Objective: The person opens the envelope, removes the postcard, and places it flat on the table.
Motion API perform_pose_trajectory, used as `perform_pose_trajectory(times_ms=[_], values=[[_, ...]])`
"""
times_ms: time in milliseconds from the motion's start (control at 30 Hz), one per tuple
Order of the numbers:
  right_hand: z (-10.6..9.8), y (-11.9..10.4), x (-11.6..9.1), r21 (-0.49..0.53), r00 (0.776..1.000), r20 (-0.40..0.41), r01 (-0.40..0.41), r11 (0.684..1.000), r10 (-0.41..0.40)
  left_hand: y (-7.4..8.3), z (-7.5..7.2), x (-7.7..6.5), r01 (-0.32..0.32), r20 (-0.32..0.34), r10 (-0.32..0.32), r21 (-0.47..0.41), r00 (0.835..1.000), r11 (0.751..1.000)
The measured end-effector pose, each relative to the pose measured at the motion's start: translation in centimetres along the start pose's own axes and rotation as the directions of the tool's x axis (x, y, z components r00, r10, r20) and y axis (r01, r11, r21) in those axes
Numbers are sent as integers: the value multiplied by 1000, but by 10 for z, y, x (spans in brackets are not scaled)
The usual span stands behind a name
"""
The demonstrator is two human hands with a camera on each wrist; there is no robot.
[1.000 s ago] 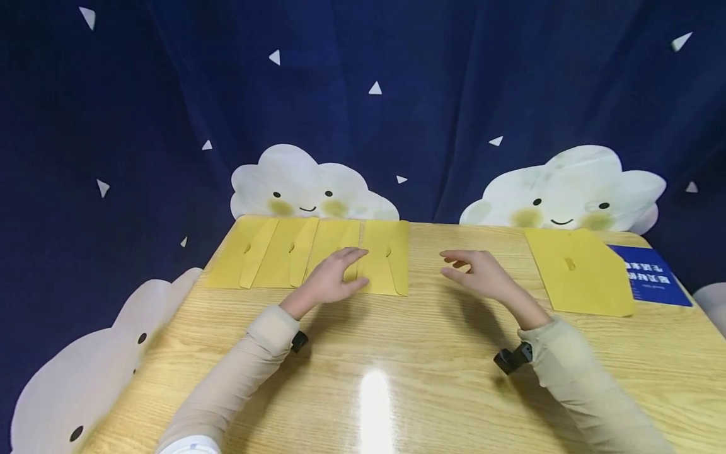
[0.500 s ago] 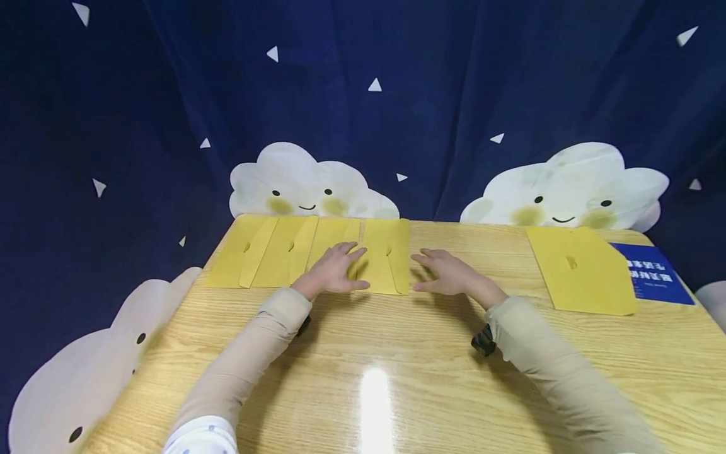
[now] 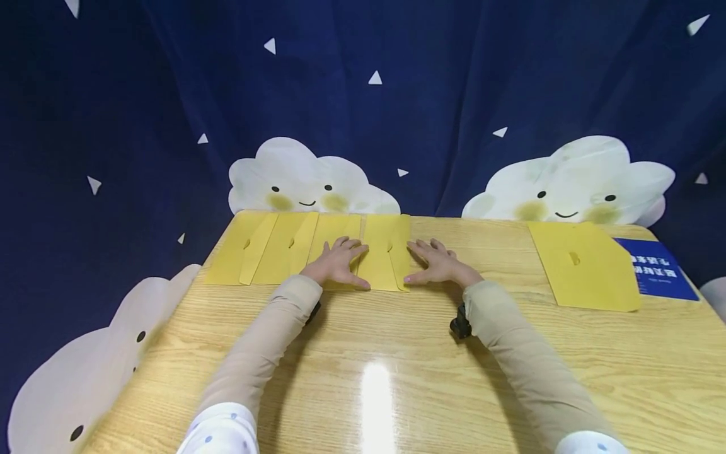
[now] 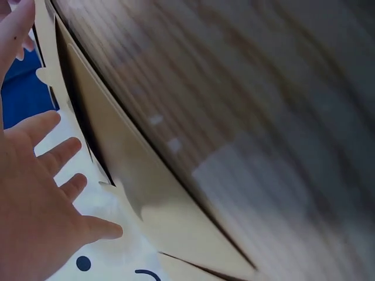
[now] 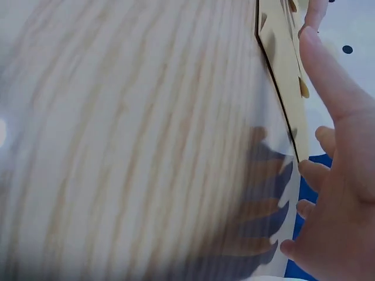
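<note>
Several yellow envelopes lie side by side in a row along the table's back left. My left hand [image 3: 339, 261] is over the third envelope [image 3: 334, 228], fingers spread, fingertips at the left edge of the rightmost envelope [image 3: 379, 252] of the row. At that envelope's right edge is my right hand [image 3: 438, 261], fingers spread; its thumb and fingertips appear to reach the edge, though firm contact cannot be told. In the left wrist view the left palm [image 4: 41, 211] shows nothing gripped. The right wrist view shows the right hand [image 5: 351, 170] beside the envelope's edge [image 5: 281, 64], also holding nothing.
At the back right, a yellow envelope [image 3: 584, 271] with a pointed flap partly covers a blue card [image 3: 660, 271] with white print. A dark blue curtain [image 3: 431, 94] with white clouds hangs behind the wooden table [image 3: 431, 391].
My right hand has moved left from bare table to the rightmost row envelope's right edge. My left hand has shifted slightly, its fingers spreading wider. The envelopes have stayed in place.
</note>
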State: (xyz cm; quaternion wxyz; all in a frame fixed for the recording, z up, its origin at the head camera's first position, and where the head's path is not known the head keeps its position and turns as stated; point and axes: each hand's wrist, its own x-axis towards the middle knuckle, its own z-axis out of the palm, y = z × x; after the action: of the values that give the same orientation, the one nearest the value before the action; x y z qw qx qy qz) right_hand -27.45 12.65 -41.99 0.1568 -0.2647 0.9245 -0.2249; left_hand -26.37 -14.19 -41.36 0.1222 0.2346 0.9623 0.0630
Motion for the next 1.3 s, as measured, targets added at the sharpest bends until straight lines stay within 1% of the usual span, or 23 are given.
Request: perform_pose_trajectory(times_ms=[200, 333, 500, 667, 833, 1100, 1300], values=[[5, 2, 6, -53, 999, 44, -1, 999, 4, 1, 0, 3, 11, 51, -11, 6, 999, 1000], [8, 0, 7, -88, 998, 58, -19, 996, 24, 2, 1, 4, 15, 60, -16, 13, 998, 1000], [9, -2, 6, -92, 998, 55, -23, 996, 28, 3, 0, 4, 20, 71, -22, 18, 997, 1000], [8, -2, 3, -86, 999, 48, -6, 996, 10, 7, -1, 3, 18, 72, -17, -5, 997, 1000], [8, -2, -2, -88, 999, 52, 12, 996, -7, 11, 2, 1, 17, 80, -14, -39, 997, 999], [9, 2, -5, -96, 998, 54, 16, 995, -11, 14, 4, 1, 7, 81, -6, -21, 997, 1000], [9, 1, -8, -91, 998, 59, 28, 995, -23, 14, 6, 0, -4, 73, 7, -34, 997, 999]])
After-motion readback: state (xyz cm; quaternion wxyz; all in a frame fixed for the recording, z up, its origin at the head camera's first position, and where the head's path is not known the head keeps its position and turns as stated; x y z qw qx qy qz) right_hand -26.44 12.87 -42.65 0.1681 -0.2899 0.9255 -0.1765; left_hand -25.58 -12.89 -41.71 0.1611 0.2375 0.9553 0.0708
